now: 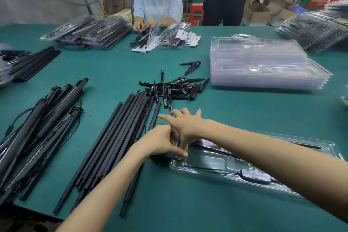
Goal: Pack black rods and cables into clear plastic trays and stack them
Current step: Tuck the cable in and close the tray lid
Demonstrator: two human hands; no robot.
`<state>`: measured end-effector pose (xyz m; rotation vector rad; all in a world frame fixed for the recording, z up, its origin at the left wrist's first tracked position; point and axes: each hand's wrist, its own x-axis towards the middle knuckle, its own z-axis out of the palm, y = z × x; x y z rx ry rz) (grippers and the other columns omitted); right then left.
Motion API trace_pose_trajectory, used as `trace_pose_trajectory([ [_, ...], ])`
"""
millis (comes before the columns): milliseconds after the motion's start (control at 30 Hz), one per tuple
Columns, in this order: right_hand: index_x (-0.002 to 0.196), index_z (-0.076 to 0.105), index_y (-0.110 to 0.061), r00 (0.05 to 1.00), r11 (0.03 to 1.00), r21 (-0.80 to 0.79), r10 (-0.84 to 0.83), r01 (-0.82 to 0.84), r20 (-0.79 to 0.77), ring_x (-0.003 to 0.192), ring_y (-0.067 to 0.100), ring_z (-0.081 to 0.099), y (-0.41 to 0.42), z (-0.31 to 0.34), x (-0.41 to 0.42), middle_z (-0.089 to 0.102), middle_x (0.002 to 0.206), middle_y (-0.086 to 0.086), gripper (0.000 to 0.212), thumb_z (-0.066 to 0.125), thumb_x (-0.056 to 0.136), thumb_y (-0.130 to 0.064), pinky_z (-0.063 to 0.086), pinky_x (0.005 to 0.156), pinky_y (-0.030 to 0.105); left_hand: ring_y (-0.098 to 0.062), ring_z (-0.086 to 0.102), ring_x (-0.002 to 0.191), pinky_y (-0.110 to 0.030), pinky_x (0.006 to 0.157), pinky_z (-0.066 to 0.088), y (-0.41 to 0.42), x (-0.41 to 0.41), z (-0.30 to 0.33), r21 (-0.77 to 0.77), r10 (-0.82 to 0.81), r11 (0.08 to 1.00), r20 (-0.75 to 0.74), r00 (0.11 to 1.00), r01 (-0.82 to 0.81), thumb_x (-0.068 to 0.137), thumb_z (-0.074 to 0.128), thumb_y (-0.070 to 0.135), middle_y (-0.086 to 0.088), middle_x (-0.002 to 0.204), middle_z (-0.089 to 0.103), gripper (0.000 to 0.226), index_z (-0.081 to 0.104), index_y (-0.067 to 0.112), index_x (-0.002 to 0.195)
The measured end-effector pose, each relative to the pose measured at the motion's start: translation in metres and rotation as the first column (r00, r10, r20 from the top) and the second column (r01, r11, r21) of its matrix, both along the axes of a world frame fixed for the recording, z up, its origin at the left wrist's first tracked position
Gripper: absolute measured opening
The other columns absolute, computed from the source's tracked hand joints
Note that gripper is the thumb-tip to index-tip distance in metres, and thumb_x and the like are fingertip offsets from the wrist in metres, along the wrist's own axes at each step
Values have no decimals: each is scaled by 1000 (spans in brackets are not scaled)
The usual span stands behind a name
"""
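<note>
Packing step in hand: clear moulded plastic tray (254, 164) on green surface (216, 209), left hand (162, 142) curled at its corner, hold indiscernible, right hand (185, 124) splayed, thumb pressing rim; next, seating loose black rods (116, 137).

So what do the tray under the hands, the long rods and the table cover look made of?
Tray: thin clear plastic, glossy; the green shows through and its moulded ridges glint. Long rods: black and matte with faint sheen, probably plastic or coated metal; cannot tell which. Table cover: flat teal sheet, dull, likely a rubber or fabric mat.
</note>
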<state>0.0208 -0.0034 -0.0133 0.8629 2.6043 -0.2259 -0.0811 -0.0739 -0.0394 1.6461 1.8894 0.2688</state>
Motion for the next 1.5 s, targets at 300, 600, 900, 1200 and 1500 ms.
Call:
trace_pose_trajectory([
  [300, 149, -2, -43, 1000, 998, -62, 3, -5, -27, 142, 27, 5, 5, -15, -8, 9, 155, 2, 134, 90, 55, -25, 8, 94, 81, -19, 59, 83, -28, 57, 36, 10, -4, -12, -121, -24, 993, -160, 987, 4, 65, 78, 57, -2, 76, 52, 54, 43, 20, 84],
  [600, 146, 21, -40, 998, 986, -166, -37, 28, -48, 132, 26, 19, 9, -15, -5, 16, 148, -2, 113, 89, 57, -24, 33, 97, 66, -5, 47, 70, -22, 59, 37, 1, -9, -14, -46, -70, 997, -19, 997, 69, 73, 74, 53, 12, 79, 47, 62, 42, 19, 114],
  [900, 147, 14, -46, 999, 966, -254, 39, -43, -21, 140, 29, 6, 22, -13, 1, 1, 156, 0, 113, 87, 60, -45, 25, 113, 51, -8, 42, 66, -22, 64, 38, -5, -24, -17, -69, -45, 996, 179, 983, 58, 72, 82, 37, 8, 75, 47, 39, 46, 24, 81],
  [1200, 142, 23, -50, 998, 975, -222, -30, 19, -46, 134, 26, 15, 15, -14, -1, 11, 150, -4, 107, 88, 58, -37, 29, 104, 62, -6, 43, 61, -20, 60, 38, -6, -26, -10, -81, -79, 992, 182, 980, 95, 71, 81, 43, 10, 72, 48, 39, 48, 24, 78],
  [1500, 144, 22, -44, 997, 987, -144, -75, 72, -9, 134, 28, 17, 6, -20, -5, 20, 148, 1, 110, 89, 58, -27, 10, 97, 79, -16, 52, 74, -29, 66, 43, 11, -3, -4, -217, -46, 976, -49, 998, 34, 68, 82, 44, 1, 81, 55, 43, 54, 15, 83],
])
